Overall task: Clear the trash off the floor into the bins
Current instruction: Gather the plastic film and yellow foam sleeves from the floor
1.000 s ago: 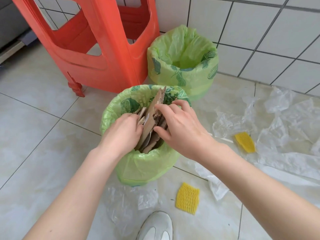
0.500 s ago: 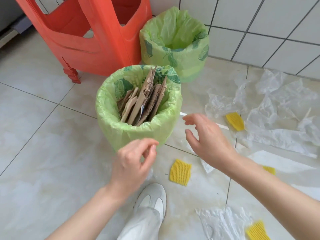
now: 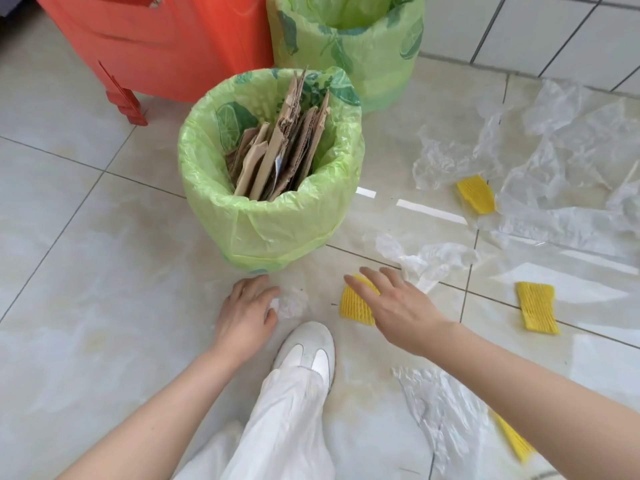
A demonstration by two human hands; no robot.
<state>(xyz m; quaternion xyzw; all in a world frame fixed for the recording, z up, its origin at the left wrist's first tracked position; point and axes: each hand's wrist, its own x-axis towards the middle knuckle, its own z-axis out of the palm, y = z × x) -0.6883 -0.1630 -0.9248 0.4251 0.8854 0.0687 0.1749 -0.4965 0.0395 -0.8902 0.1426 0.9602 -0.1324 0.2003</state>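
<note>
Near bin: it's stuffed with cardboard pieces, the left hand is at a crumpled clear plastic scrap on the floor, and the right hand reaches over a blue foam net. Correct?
One detail is off. The foam net under the right hand is yellow, not blue, as the head view shows. The rest stands: the near bin holds cardboard pieces, and the left hand is at the crumpled clear plastic scrap on the floor.
</note>
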